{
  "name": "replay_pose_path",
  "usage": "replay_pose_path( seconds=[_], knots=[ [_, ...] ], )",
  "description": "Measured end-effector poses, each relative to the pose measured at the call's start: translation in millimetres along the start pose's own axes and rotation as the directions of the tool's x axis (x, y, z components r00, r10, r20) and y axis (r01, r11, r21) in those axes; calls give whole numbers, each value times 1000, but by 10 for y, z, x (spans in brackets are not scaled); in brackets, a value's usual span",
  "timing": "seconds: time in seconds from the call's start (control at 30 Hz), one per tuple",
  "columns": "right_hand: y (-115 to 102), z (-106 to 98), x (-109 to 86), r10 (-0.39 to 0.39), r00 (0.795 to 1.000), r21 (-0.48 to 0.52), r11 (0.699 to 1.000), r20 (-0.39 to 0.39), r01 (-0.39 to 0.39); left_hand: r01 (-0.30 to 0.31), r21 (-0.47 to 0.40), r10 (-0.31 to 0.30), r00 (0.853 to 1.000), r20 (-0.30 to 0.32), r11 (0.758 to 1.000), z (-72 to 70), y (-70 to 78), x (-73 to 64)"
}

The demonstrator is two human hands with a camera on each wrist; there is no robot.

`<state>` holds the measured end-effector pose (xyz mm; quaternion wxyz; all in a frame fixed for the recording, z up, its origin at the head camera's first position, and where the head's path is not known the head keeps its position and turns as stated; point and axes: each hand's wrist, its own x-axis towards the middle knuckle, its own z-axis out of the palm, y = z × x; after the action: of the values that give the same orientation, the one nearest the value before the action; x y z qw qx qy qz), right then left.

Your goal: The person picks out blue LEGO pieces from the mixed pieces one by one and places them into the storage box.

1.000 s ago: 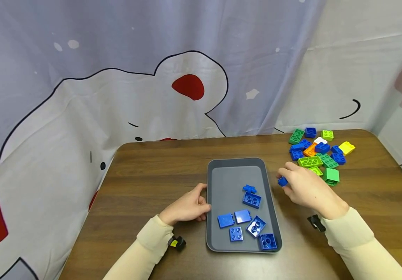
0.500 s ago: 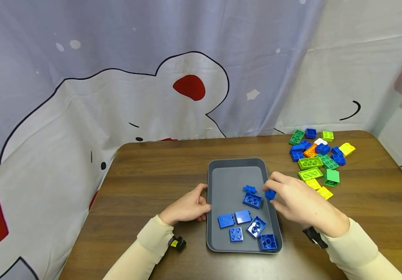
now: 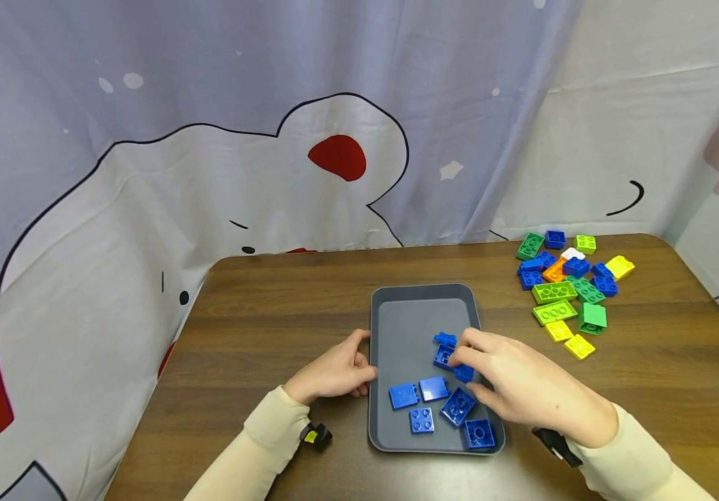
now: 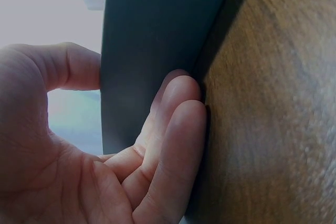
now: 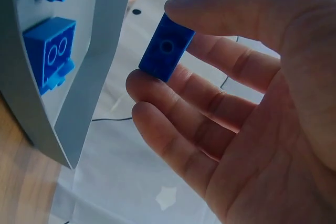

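My right hand [image 3: 516, 376] pinches a small blue building brick [image 5: 167, 45] between thumb and fingertips, over the right part of the grey tray [image 3: 403, 313]. In the right wrist view the brick's hollow underside shows. Close by in the tray lie a blue brick [image 3: 443, 356] and a blue star-like piece [image 3: 445, 339]. My left hand [image 3: 337, 369] grips the tray's left wall. Its thumb [image 4: 79, 66] laps over the rim, and the curled fingers [image 4: 181, 145] press the outer side down by the table.
Several more blue bricks lie in the tray's lower half, among them an upturned brick [image 3: 479, 433] and a studded brick [image 3: 422, 420]. Right of the tray is a loose pile with lime bricks [image 3: 554, 292], yellow bricks [image 3: 580, 346] and green bricks [image 3: 593, 318]. A patterned curtain [image 3: 209, 188] hangs behind the table.
My right hand has carried the blue brick leftward from beside the pile to over the tray, uncovering the yellow bricks. My left hand stays at the tray's left wall.
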<state>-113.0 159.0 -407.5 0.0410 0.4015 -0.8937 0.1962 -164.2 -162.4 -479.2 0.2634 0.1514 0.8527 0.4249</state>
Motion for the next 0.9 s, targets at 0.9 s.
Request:
replay_pose_path(
  seconds=[0.9],
  knots=[
    [-27, 21, -83, 118, 984, -33, 993, 136, -114, 12, 5, -12, 1000, 4, 1000, -2, 10, 7]
  ],
)
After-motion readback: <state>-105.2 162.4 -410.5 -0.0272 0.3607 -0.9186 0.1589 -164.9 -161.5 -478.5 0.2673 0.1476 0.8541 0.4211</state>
